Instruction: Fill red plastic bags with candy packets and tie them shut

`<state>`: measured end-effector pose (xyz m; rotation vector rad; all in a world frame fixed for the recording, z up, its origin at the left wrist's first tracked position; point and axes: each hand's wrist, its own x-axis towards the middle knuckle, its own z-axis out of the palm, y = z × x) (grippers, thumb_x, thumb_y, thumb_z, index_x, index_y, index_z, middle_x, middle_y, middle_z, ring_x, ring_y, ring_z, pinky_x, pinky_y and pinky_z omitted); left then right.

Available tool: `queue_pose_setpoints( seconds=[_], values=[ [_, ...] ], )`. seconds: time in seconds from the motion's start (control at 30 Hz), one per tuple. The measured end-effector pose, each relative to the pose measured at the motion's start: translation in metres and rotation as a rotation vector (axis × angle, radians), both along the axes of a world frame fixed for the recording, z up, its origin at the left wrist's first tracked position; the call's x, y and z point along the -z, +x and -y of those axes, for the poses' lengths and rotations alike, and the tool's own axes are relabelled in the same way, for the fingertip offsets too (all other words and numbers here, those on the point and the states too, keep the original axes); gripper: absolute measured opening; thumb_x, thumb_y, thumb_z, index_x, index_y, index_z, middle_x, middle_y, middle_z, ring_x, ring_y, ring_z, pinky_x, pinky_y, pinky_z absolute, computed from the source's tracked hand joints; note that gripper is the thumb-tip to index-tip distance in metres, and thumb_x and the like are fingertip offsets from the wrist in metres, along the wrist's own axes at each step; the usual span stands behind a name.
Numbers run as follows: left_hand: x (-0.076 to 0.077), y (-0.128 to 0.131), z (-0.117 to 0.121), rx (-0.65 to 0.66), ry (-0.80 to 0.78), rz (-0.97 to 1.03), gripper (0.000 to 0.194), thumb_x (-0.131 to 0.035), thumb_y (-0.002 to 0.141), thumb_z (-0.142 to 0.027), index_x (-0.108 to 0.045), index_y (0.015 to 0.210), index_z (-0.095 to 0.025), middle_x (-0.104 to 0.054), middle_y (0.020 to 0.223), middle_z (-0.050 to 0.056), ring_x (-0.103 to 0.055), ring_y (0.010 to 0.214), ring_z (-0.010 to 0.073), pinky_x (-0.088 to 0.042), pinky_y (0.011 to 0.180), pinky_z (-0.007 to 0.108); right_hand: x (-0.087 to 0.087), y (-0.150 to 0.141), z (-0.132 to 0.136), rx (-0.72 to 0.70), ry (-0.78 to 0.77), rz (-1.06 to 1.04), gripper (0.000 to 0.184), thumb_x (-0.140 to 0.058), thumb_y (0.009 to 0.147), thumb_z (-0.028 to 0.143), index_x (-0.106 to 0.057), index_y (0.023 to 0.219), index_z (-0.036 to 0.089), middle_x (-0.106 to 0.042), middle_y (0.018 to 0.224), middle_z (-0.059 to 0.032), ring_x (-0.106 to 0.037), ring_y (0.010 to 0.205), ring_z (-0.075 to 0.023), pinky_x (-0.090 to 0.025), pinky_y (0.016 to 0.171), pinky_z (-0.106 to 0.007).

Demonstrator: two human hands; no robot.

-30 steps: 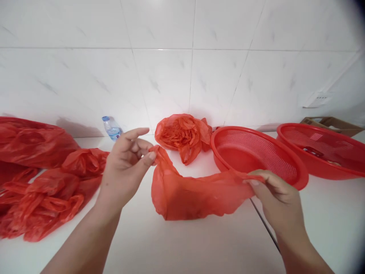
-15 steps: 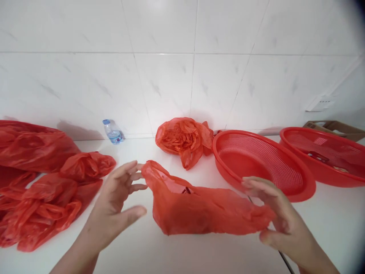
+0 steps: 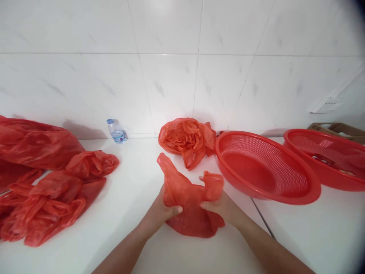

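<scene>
Both of my hands grip one red plastic bag [image 3: 190,194] low over the white counter [image 3: 137,182]. My left hand [image 3: 161,211] closes on its left side with the thumb on top. My right hand [image 3: 221,208] closes on its right side, close to the left hand. The bag is bunched between them, with its two handles sticking up. Most of my fingers are hidden behind the plastic.
A heap of red bags [image 3: 48,179] lies at the left. A crumpled red bag [image 3: 186,139] sits by the tiled wall, a small water bottle [image 3: 116,132] to its left. Two red perforated baskets [image 3: 265,167] [image 3: 327,158] stand at the right, a cardboard box [image 3: 339,128] behind them.
My hands were wide apart with the bag stretched between them. They have come together near the counter's front and bunched the bag between them.
</scene>
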<state>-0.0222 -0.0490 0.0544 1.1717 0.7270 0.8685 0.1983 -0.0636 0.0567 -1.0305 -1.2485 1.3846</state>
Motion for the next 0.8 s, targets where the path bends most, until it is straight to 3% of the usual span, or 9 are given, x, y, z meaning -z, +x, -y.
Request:
queue_pose_setpoints(
  seconds=[0.07, 0.13, 0.3, 0.4, 0.53, 0.63, 0.73, 0.8],
  values=[
    [-0.003, -0.001, -0.012, -0.016, -0.097, -0.007, 0.059, -0.071, 0.071, -0.038, -0.053, 0.123, -0.015, -0.062, 0.118, 0.015, -0.058, 0.108, 0.0317, -0.047, 0.091, 0.044, -0.002, -0.006, -0.007, -0.010, -0.064, -0.038, 0.041, -0.075, 0.066, 0.032, -0.064, 0.105, 0.022, -0.068, 0.102, -0.0069, -0.063, 0.096, -0.0245, -0.049, 0.088, -0.043],
    [-0.009, -0.005, -0.021, -0.078, -0.172, 0.006, 0.047, -0.069, 0.074, -0.037, -0.059, 0.113, -0.013, -0.067, 0.108, 0.014, -0.062, 0.101, 0.0299, -0.049, 0.087, 0.042, -0.007, -0.004, -0.011, 0.028, -0.129, -0.159, 0.033, -0.073, 0.069, 0.034, -0.066, 0.098, 0.021, -0.069, 0.095, -0.0062, -0.065, 0.089, -0.0231, -0.051, 0.083, -0.040],
    [-0.020, -0.006, -0.032, -0.191, -0.235, 0.138, 0.042, -0.071, 0.072, -0.035, -0.062, 0.108, -0.014, -0.068, 0.106, 0.012, -0.064, 0.097, 0.0282, -0.051, 0.084, 0.039, -0.005, 0.003, -0.023, 0.156, -0.214, -0.493, 0.027, -0.072, 0.071, 0.036, -0.065, 0.093, 0.022, -0.070, 0.093, -0.0040, -0.065, 0.087, -0.0211, -0.052, 0.076, -0.034],
    [-0.008, 0.001, -0.036, -0.176, -0.302, 0.154, 0.037, -0.072, 0.072, -0.034, -0.064, 0.102, -0.013, -0.069, 0.102, 0.012, -0.065, 0.095, 0.0278, -0.050, 0.087, 0.040, 0.007, 0.000, -0.032, 0.197, -0.237, -0.551, 0.023, -0.072, 0.071, 0.032, -0.064, 0.091, 0.023, -0.069, 0.090, -0.0023, -0.064, 0.084, -0.0195, -0.050, 0.076, -0.033],
    [0.023, 0.009, -0.040, -0.232, -0.373, 0.297, 0.034, -0.067, 0.077, -0.034, -0.062, 0.104, -0.015, -0.069, 0.104, 0.011, -0.064, 0.097, 0.0268, -0.048, 0.091, 0.041, 0.023, -0.008, -0.039, 0.077, -0.250, -0.654, 0.015, -0.067, 0.074, 0.026, -0.060, 0.087, 0.026, -0.066, 0.084, 0.0020, -0.062, 0.078, -0.0158, -0.047, 0.074, -0.030],
    [0.039, 0.014, -0.039, -0.184, -0.429, 0.373, 0.035, -0.062, 0.080, -0.037, -0.061, 0.106, -0.012, -0.069, 0.103, 0.013, -0.063, 0.100, 0.0277, -0.047, 0.093, 0.041, 0.036, -0.017, -0.041, -0.009, -0.259, -0.760, 0.007, -0.061, 0.075, 0.023, -0.056, 0.079, 0.026, -0.054, 0.065, 0.0056, -0.056, 0.070, -0.0115, -0.045, 0.072, -0.025],
    [0.045, 0.019, -0.037, -0.103, -0.423, 0.386, 0.037, -0.059, 0.082, -0.036, -0.060, 0.110, -0.011, -0.068, 0.105, 0.015, -0.061, 0.105, 0.0282, -0.045, 0.094, 0.041, 0.047, -0.030, -0.041, -0.100, -0.318, -0.783, 0.005, -0.056, 0.078, 0.027, -0.054, 0.077, 0.023, -0.037, 0.055, 0.0069, -0.047, 0.059, -0.0091, -0.042, 0.068, -0.022],
    [0.044, 0.019, -0.037, -0.066, -0.378, 0.384, 0.039, -0.060, 0.081, -0.036, -0.059, 0.111, -0.012, -0.067, 0.105, 0.015, -0.059, 0.107, 0.0290, -0.044, 0.095, 0.042, 0.049, -0.037, -0.040, -0.130, -0.339, -0.765, 0.013, -0.053, 0.081, 0.034, -0.053, 0.076, 0.022, -0.036, 0.056, 0.0063, -0.044, 0.057, -0.0091, -0.042, 0.067, -0.022]
  ],
)
